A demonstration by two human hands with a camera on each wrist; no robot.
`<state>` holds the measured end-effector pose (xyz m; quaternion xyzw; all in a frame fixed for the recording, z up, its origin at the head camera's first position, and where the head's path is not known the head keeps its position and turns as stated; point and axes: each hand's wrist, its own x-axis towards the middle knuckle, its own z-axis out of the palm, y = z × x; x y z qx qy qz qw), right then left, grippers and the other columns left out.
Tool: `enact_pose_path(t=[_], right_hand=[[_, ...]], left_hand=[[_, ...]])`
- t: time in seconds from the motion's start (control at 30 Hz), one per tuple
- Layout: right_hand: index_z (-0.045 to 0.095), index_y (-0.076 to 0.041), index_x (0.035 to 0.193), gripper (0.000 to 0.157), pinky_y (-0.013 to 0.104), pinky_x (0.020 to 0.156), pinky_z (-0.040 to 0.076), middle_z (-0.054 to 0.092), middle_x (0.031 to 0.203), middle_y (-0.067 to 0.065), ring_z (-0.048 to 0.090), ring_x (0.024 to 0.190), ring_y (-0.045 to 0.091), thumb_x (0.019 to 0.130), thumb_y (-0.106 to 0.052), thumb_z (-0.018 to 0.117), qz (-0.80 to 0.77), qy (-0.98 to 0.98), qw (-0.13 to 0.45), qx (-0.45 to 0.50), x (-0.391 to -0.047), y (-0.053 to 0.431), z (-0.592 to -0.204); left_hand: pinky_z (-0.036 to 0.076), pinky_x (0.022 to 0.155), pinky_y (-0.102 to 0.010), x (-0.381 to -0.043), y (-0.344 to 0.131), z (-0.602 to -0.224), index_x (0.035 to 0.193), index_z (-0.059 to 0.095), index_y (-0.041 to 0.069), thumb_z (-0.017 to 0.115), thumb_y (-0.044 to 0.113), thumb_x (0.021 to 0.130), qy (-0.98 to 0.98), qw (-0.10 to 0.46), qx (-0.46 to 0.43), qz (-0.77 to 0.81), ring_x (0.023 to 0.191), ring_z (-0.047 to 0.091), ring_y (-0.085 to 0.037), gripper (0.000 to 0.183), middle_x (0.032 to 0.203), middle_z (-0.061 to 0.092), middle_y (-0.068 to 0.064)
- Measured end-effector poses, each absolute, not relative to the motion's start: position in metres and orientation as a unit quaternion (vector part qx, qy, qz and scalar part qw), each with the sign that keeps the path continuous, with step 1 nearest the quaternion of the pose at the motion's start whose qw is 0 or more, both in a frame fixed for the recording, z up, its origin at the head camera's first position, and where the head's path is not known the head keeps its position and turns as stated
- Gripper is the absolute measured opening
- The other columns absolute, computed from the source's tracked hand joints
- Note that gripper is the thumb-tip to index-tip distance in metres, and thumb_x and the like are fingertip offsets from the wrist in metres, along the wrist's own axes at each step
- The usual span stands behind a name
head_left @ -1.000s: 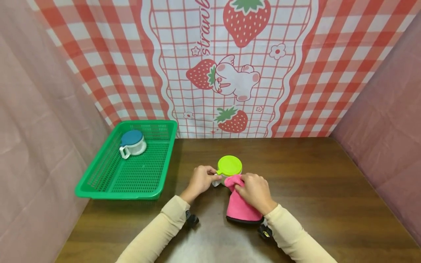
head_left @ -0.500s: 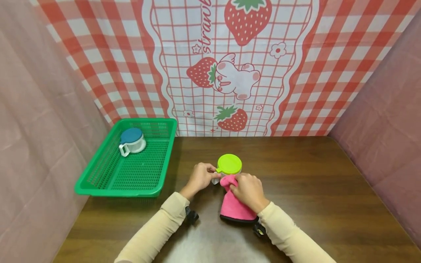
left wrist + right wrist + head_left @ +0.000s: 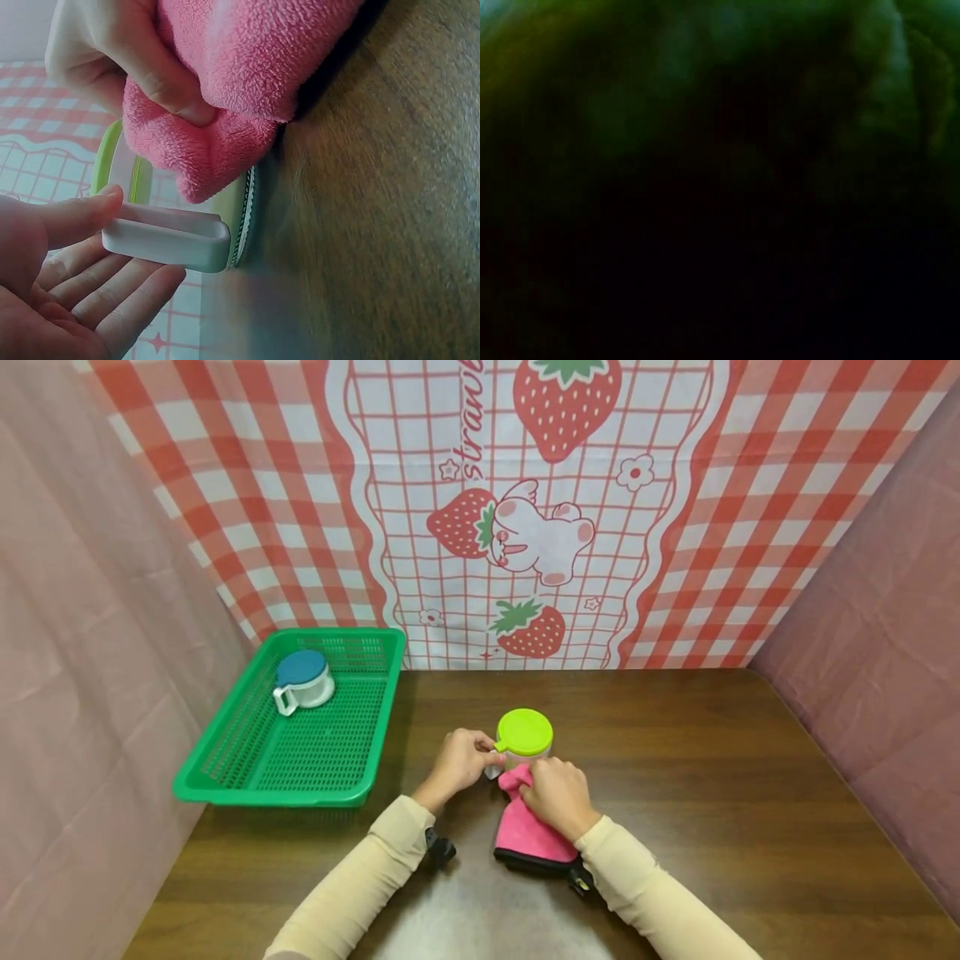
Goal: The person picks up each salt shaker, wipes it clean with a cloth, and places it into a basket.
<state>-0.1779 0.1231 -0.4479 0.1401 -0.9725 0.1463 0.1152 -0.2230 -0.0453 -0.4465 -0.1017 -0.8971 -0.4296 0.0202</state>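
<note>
A clear seasoning jar with a lime-green lid stands on the table in front of me. My left hand holds its white handle; the left wrist view has the thumb on one side of the handle and the other fingers behind it. Bunched in my right hand is a pink cloth with a dark hem, pressed against the jar's near side. The cloth hides much of the jar's front. In the right wrist view nearly everything is dark, apparently covered up close.
At the left of the table sits a green plastic basket. It contains another jar, with a blue lid and white handle. Behind the wooden table hangs a red-checked strawberry curtain, with pink drapes at both sides.
My right hand has slid left with the cloth along the jar's near side. The left hand keeps its hold on the handle, and the jar stays almost where it was.
</note>
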Motion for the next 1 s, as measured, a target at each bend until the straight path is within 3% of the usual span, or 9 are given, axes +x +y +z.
enact_pose_path(t=[0.2,0.4,0.77,1.0], right_hand=[[0.064,-0.012,0.065,0.018,0.044,0.048,0.046,0.064,0.063,0.009,0.060,0.055,0.031,0.074,-0.020,0.077,0.145,-0.975,0.097,0.138,-0.176,0.129,-0.447],[0.060,-0.013,0.063,0.024,0.041,0.048,0.042,0.054,0.057,0.002,0.054,0.054,0.025,0.076,-0.023,0.077,0.150,-0.975,0.097,0.135,-0.167,0.143,-0.438],[0.062,-0.011,0.064,0.022,0.042,0.048,0.043,0.057,0.060,0.003,0.057,0.055,0.028,0.077,-0.021,0.078,0.154,-0.964,0.158,0.150,-0.165,0.168,-0.413],[0.065,-0.008,0.067,0.020,0.043,0.049,0.045,0.058,0.062,0.004,0.059,0.057,0.030,0.076,-0.020,0.078,0.151,-0.962,0.162,0.157,-0.172,0.168,-0.410]], left_hand=[[0.052,0.062,-0.022,-0.221,-0.044,-0.448,0.082,0.076,0.004,0.084,0.020,0.075,-0.894,0.025,-0.098,-0.436,0.073,0.069,-0.016,0.020,0.080,0.076,-0.009],[0.051,0.062,-0.022,-0.219,-0.041,-0.451,0.084,0.077,0.004,0.083,0.022,0.076,-0.895,0.019,-0.087,-0.437,0.073,0.068,-0.016,0.020,0.082,0.076,-0.009],[0.052,0.063,-0.023,-0.218,-0.041,-0.448,0.083,0.076,0.005,0.082,0.021,0.077,-0.899,0.032,-0.083,-0.428,0.074,0.069,-0.018,0.019,0.081,0.076,-0.008],[0.053,0.067,-0.025,-0.215,-0.043,-0.447,0.084,0.075,0.004,0.080,0.020,0.079,-0.903,0.052,-0.111,-0.411,0.077,0.069,-0.019,0.017,0.082,0.076,-0.008]])
